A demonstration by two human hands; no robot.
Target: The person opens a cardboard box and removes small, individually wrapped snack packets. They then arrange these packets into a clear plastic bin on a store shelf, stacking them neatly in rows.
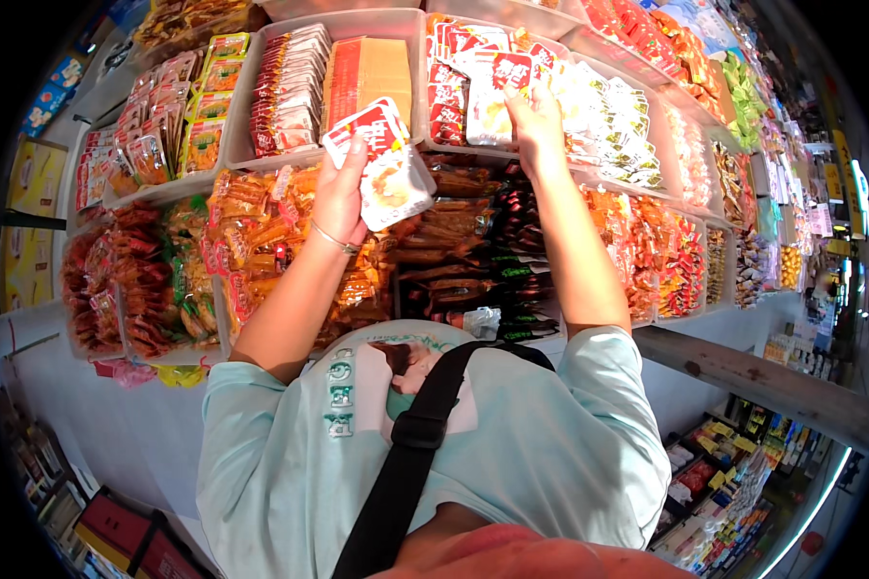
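My left hand (pixel 342 189), with a bracelet at the wrist, holds several white-and-red snack packets (pixel 391 181), its thumb across their upper left part. They are over the near edge of a bin with a cardboard box (pixel 368 78) and a row of similar packets (pixel 284 94). My right hand (pixel 539 127) grips a white-and-red snack packet (pixel 494 98) by its right side, above a plastic bin of like packets (pixel 447 108). Strong light washes out part of that bin, and the fingertips under the packets are hidden.
Nearer me stand bins of orange snack packs (pixel 261 210) and dark snack packs (pixel 463 239). White-and-green packets (pixel 623 130) lie to the right, yellow-edged packs (pixel 206 134) to the left. A beam (pixel 753 376) runs at the lower right, near other shelves of goods (pixel 724 478).
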